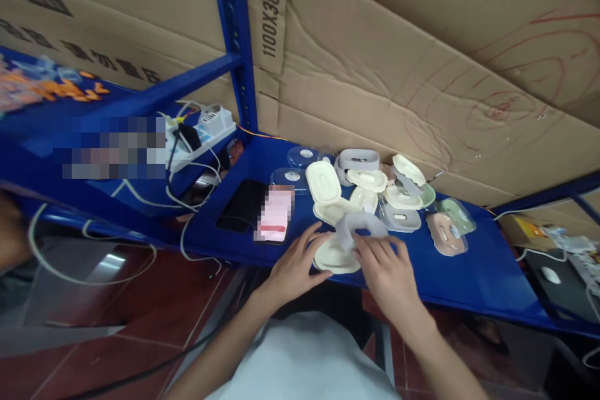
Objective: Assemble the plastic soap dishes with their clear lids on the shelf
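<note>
The right hand [387, 265] has its fingers bent around the near edge of a grey oval ring [345, 232], holding it tilted. The left hand [300, 265] is half open, thumb and fingers apart, at the left edge of a cream lid [335, 257] lying on the blue table [473, 272]. Beyond the ring, more cream pieces [323, 182] lie in an overlapping group. Left of them is a phone [276, 215]; to the right, a pink case [445, 234] rests beside a green case [457, 215].

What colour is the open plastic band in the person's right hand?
Light grey: the open plastic band shows best in the head view.
</note>
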Demonstrator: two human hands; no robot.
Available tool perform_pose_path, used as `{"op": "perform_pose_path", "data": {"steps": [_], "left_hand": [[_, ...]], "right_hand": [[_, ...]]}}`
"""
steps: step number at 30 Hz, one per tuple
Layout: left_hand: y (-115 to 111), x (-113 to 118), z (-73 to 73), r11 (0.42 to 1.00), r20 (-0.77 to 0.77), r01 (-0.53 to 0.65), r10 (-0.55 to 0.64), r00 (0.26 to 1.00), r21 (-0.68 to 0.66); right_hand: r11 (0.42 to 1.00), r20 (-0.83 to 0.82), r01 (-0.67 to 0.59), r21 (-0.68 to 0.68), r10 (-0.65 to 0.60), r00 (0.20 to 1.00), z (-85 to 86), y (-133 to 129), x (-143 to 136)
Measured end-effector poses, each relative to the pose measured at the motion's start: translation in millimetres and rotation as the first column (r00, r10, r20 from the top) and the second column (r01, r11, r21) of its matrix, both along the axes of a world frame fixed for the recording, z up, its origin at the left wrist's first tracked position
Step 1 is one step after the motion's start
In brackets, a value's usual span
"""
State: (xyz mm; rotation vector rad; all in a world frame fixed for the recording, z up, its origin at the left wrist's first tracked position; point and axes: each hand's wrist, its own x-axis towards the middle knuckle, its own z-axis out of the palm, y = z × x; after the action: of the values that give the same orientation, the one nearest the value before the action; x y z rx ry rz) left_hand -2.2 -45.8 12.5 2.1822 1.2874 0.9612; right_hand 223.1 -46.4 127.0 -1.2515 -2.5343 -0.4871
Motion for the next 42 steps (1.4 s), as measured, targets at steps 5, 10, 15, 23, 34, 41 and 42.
{"op": "perform_pose_path", "data": {"steps": [5,10,15,23,34,41,42], "left_hand": [[0.4,-1.5,-5.2,0.999,0.003,0.022,-0.022,1.000,0.028],[1.4,-4.2,-8.1,0.999,0.003,0.048,-0.048,0.999,0.007],[1.8,-6.0,-10.0,0.997,-0.037,0.043,-0.046,0.998,-0.059],[3.9,-6.2,-6.3,0.996,-0.017,0.084,-0.084,0.996,0.019],[4.2,-6.4,1.9,0.970,-0.085,0.133,-0.118,0.989,0.203],[2.3,-4.6,-3.7,0.975,-0.011,0.082,-0.081,0.997,0.208],[2.0,-5.1,-5.9,0.973,-0.012,0.075,-0.075,0.997,0.217]], "right_hand": [[0.999,-0.198,0.047,-0.021,-0.050,0.979,-40.3,-27.0,-22.2],[0.996,-0.241,-0.015,-0.093,-0.007,0.971,-63.0,-22.9,-36.6],[0.976,-0.234,-0.097,-0.194,0.050,0.971,-67.6,-15.8,-18.6],[0.946,-0.138,-0.105,-0.307,0.065,0.988,-75.5,-9.0,39.2],[0.939,-0.232,-0.152,-0.308,0.081,0.969,-86.3,-10.6,42.2],[0.934,-0.269,-0.216,-0.286,0.138,0.953,-84.3,0.7,45.8],[0.934,-0.274,-0.222,-0.280,0.144,0.951,-85.2,1.7,45.2]]}}
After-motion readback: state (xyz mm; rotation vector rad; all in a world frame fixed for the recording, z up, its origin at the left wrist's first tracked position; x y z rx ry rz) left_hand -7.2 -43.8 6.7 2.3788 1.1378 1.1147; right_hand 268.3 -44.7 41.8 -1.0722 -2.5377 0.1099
